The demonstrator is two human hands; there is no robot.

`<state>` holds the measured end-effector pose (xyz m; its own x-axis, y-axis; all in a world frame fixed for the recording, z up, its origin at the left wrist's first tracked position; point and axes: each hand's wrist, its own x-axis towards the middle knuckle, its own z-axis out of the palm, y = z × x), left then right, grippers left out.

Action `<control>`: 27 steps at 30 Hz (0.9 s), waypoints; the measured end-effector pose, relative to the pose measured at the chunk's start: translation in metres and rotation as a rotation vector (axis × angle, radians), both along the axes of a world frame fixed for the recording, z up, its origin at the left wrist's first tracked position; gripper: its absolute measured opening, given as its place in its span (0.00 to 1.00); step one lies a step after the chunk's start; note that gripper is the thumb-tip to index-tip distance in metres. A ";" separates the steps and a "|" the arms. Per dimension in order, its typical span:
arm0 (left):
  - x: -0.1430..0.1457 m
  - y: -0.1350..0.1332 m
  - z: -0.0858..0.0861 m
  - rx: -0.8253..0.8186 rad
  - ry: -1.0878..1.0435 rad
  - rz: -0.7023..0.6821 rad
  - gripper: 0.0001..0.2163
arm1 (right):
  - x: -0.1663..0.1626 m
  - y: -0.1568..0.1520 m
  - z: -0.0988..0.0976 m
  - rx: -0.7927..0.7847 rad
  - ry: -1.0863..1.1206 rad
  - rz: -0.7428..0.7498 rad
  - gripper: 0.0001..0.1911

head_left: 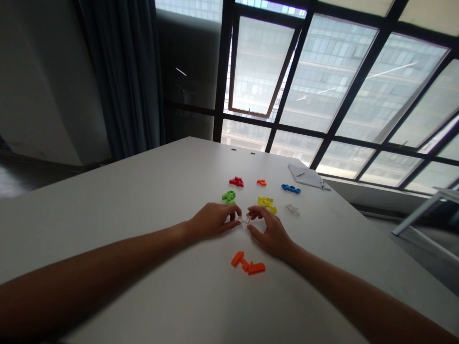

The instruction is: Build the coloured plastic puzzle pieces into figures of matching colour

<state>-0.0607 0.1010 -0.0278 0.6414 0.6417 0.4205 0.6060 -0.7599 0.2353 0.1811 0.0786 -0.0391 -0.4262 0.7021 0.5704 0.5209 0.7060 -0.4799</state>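
Observation:
Both of my hands meet over the middle of the white table (pixel 150 191), at a small clear or whitish plastic piece (pixel 244 220). My left hand (pixel 215 220) pinches its left side between thumb and fingers. On the other side, my right hand (pixel 270 232) has curled fingers and thumb at its right end. Just beyond my left hand lie green pieces (pixel 228 196), and yellow pieces (pixel 266 203) lie beyond my right. Closer to me are orange pieces (pixel 255 268), one of them T-shaped. Fingertips partly cover the clear piece.
Farther back lie a red piece (pixel 236 181), a small orange piece (pixel 261 182) and a blue piece (pixel 290 188). Another clear piece (pixel 292 209) rests at the right. Paper (pixel 304 176) with a pen lies near the far right edge, before the windows (pixel 322 76).

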 end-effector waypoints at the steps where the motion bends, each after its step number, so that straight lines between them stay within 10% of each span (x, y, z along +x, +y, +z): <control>1: 0.000 0.000 0.000 0.001 0.000 -0.001 0.09 | 0.000 0.000 0.000 0.001 -0.001 0.001 0.21; 27: 0.001 0.000 0.001 0.004 -0.003 0.002 0.09 | -0.001 0.000 0.001 0.008 0.001 0.001 0.21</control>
